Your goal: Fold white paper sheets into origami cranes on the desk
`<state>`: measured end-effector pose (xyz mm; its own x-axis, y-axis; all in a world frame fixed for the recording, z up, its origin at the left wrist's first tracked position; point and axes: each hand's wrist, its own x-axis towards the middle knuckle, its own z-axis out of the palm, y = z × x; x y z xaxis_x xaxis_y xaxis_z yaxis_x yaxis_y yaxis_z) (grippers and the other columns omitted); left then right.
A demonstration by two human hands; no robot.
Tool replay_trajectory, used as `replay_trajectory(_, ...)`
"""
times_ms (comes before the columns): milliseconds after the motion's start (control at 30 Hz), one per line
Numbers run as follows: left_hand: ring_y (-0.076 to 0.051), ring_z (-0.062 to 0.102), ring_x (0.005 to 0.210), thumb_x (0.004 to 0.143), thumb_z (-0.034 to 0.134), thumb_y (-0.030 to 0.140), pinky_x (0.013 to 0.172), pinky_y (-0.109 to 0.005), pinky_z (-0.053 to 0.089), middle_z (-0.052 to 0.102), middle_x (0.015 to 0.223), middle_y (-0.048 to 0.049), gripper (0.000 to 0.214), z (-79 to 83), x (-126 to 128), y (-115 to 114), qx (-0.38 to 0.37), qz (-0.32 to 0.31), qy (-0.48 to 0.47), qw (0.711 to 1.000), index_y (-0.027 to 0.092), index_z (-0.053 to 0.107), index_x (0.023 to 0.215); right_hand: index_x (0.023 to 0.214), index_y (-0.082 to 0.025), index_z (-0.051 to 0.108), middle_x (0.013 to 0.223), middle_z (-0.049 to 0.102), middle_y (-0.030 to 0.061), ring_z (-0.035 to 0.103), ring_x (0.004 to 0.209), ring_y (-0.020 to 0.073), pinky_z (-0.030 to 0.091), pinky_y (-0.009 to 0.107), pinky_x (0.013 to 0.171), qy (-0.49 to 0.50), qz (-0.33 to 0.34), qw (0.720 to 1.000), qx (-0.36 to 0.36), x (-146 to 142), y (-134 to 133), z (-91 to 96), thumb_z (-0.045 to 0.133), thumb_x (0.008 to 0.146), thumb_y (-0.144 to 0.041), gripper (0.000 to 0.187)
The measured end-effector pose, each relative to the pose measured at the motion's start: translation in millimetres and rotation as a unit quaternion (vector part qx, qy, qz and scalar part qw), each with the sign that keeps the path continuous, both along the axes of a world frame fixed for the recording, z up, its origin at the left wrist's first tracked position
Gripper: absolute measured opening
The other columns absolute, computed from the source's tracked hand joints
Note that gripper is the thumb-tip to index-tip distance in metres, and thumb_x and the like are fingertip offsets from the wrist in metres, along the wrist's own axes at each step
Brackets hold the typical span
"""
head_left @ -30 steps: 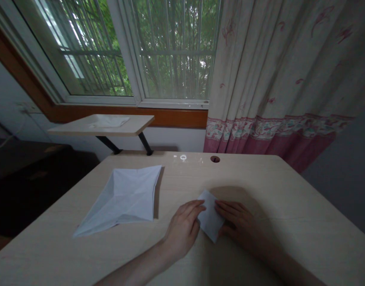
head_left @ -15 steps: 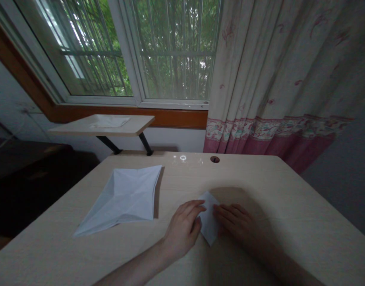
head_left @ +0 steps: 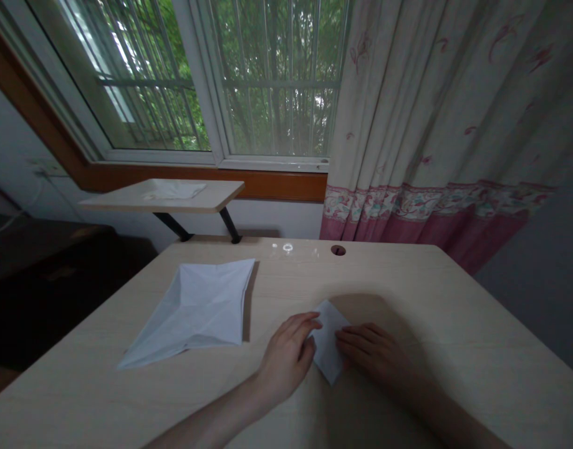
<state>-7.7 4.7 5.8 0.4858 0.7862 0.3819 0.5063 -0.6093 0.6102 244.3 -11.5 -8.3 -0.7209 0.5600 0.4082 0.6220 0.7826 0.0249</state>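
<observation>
A small folded white paper (head_left: 327, 340) lies on the light wooden table (head_left: 454, 349) in front of me. My left hand (head_left: 286, 357) rests on its left edge with fingers stretched flat on the paper. My right hand (head_left: 370, 352) lies on its right side, fingers flat and pressing down on the fold. Both hands flank the paper closely, and part of the paper is hidden under the fingers.
A larger creased white sheet (head_left: 197, 312) lies open on the table's left half. A cable hole (head_left: 338, 250) sits near the far edge. Behind are a small raised shelf (head_left: 169, 196) bearing a paper, a window, and a pink-bordered curtain (head_left: 445, 125).
My right hand has slid a little down and left along the small paper, which looks narrower now. The left hand has barely moved.
</observation>
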Motion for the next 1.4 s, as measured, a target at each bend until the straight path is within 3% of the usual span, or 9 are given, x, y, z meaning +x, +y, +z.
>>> replay_trajectory(467,-0.023,0.060,0.120,0.082,0.046,0.003,0.103,-0.044,0.050,0.064,0.130,-0.0093,0.041,1.3,0,0,-0.007,0.004,-0.001,1.000,0.018,0.064,0.116,0.118,-0.020,0.066,0.116,0.074,0.0064,0.070,0.102,0.0215,0.055,0.040,0.088,-0.006,0.024,0.998,0.059,0,-8,-3.1,0.052,0.100,-0.015,0.024)
replay_trajectory(600,-0.023,0.060,0.120,0.081,0.046,0.002,0.104,-0.043,0.049,0.064,0.131,-0.0083,0.043,-0.4,0,0,-0.016,0.006,-0.006,1.000,0.020,0.064,0.116,0.113,-0.017,0.067,0.111,0.076,0.0069,0.071,0.097,0.0204,0.056,0.038,0.084,0.010,0.042,0.995,0.093,-2,-5,-4.9,0.043,0.103,-0.015,0.027)
replay_trajectory(933,-0.029,0.054,0.125,0.053,0.054,0.000,0.105,-0.049,0.044,0.059,0.137,-0.0077,0.068,5.5,0,-1,-0.019,-0.023,0.013,0.999,0.022,0.061,0.118,0.122,-0.018,0.063,0.113,0.075,0.0080,0.071,0.098,0.0197,0.058,0.036,0.083,0.066,0.038,0.997,0.018,2,1,-2.1,0.040,0.105,-0.022,0.029)
replay_trajectory(1133,-0.029,0.054,0.124,0.054,0.062,0.001,0.104,-0.048,0.043,0.059,0.137,-0.0075,0.068,9.4,0,1,-0.048,-0.035,-0.017,0.998,0.023,0.061,0.117,0.124,-0.023,0.064,0.109,0.075,0.0071,0.071,0.096,0.0202,0.059,0.034,0.083,0.107,0.017,0.992,-0.059,6,5,-8.6,0.047,0.103,-0.029,0.027)
replay_trajectory(1400,-0.027,0.057,0.121,0.058,0.061,-0.003,0.103,-0.046,0.043,0.063,0.131,-0.0050,0.057,9.8,-2,3,-0.086,-0.032,-0.079,0.993,0.025,0.066,0.107,0.123,-0.023,0.065,0.105,0.076,0.0072,0.072,0.092,0.0203,0.059,0.034,0.081,0.159,0.022,0.984,-0.080,4,6,-8.7,0.048,0.103,-0.028,0.027)
